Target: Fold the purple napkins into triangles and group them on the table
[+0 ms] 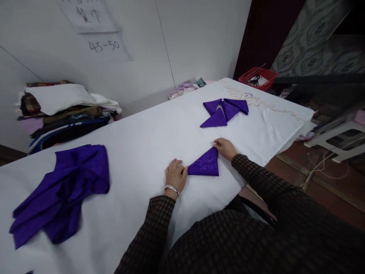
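Observation:
A purple cloth napkin (pixel 205 163), folded into a flat triangle, lies on the white tablecloth (pixel 148 152) in front of me. My left hand (pixel 176 176), with a bracelet at its wrist, pinches the napkin's narrow left corner. At the upper right corner, the fingertips of my right hand (pixel 225 147) are closed on the cloth. Beyond it, several folded purple napkins (pixel 218 116) lie together as pointed triangles. To the far left is a loose heap of unfolded purple napkins (pixel 65 194).
Piled clothes and fabric (pixel 68 110) stand against the wall at the back left. A red basket (pixel 258 78) sits behind the table's far right corner. A white stool (pixel 339 133) stands on the floor to the right, with cables near it. Handwritten paper signs (pixel 104 45) hang on the wall.

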Motion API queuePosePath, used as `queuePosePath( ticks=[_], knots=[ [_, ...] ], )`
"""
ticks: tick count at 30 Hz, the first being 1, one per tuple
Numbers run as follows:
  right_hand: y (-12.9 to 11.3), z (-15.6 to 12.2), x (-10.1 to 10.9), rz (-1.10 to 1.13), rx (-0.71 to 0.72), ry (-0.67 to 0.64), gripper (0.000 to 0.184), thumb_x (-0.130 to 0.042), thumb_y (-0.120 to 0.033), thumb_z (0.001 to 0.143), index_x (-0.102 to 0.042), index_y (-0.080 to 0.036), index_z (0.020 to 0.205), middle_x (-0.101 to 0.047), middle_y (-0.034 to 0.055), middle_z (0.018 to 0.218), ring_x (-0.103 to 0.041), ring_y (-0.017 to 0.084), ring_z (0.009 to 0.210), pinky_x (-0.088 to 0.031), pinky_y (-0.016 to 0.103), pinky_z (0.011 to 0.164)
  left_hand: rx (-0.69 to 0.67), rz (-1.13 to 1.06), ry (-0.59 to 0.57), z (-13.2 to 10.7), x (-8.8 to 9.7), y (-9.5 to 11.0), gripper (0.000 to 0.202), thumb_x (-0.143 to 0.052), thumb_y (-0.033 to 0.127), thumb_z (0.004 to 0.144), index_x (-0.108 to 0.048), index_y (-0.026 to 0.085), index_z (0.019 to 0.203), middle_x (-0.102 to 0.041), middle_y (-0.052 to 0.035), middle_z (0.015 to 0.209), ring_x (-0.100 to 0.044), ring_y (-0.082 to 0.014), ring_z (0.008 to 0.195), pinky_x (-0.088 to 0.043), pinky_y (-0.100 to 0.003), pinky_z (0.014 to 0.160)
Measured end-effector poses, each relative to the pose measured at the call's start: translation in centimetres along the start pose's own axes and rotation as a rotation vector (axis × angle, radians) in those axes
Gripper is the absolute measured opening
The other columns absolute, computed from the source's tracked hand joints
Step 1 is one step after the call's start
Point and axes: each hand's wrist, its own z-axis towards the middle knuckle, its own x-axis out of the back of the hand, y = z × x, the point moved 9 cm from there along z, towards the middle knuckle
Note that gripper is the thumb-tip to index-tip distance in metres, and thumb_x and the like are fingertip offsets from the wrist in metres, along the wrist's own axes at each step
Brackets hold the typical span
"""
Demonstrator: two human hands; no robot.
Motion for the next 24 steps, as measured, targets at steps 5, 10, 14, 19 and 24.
queuePosePath(
  ticks=[5, 10, 14, 19, 24],
  knots=[
    [-0.5, -0.3, 0.1, -0.018, 0.027, 0.006, 0.014, -0.056, -0.018, 0.079, -0.066, -0.017, 0.089, -0.063, 0.005, 0.084, -0.057, 0.017, 0.076, -0.044, 0.029, 0.074, 0.026, -0.02, 0.039, -0.1, 0.2, -0.6, 0.021, -0.049, 0.03, 0.085, -0.058, 0.02, 0.069, -0.06, -0.0086, 0.116, -0.044, -0.028, 0.123, -0.037, -0.05, 0.098],
    [-1.4, -0.9, 0.0, 0.02, 0.136, 0.027, 0.018, -0.051, -0.013, 0.082, -0.066, -0.017, 0.091, -0.063, 0.0059, 0.092, -0.058, 0.016, 0.084, -0.044, 0.028, 0.08, 0.028, -0.021, 0.069, -0.1, 0.1, -1.2, 0.01, -0.049, 0.025, 0.083, -0.057, 0.021, 0.078, -0.061, -0.0089, 0.115, -0.049, -0.0263, 0.118, -0.039, -0.048, 0.097],
    [-2.0, -1.4, -0.4, -0.002, 0.206, 0.002, 0.023, -0.046, -0.01, 0.084, -0.066, -0.018, 0.091, -0.063, 0.006, 0.093, -0.057, 0.017, 0.089, -0.044, 0.029, 0.083, 0.002, -0.009, 0.083, -0.1, -0.1, -1.6, 0.017, -0.047, 0.022, 0.084, -0.061, 0.021, 0.094, -0.062, -0.0082, 0.115, -0.051, -0.0253, 0.116, -0.04, -0.047, 0.096],
    [-2.3, -2.0, -0.9, -0.124, 0.234, -0.047, 0.028, -0.044, -0.004, 0.08, -0.067, -0.019, 0.087, -0.063, 0.0061, 0.097, -0.054, 0.018, 0.094, -0.043, 0.028, 0.084, -0.015, 0.062, 0.06, 0.3, 0.0, -1.2, 0.029, -0.044, 0.017, 0.083, -0.062, 0.022, 0.105, -0.062, -0.0083, 0.118, -0.051, -0.0251, 0.116, -0.041, -0.047, 0.096],
    [-2.4, -2.2, -1.0, -0.16, 0.229, -0.047, 0.027, -0.043, -0.005, 0.081, -0.066, -0.019, 0.086, -0.062, 0.0071, 0.097, -0.053, 0.019, 0.095, -0.043, 0.03, 0.083, -0.181, 0.144, 0.024, 0.7, 0.0, 4.7, 0.039, -0.039, 0.012, 0.084, -0.059, 0.02, 0.115, -0.052, -0.0091, 0.133, -0.038, -0.0246, 0.13, -0.029, -0.049, 0.107]
  ],
)
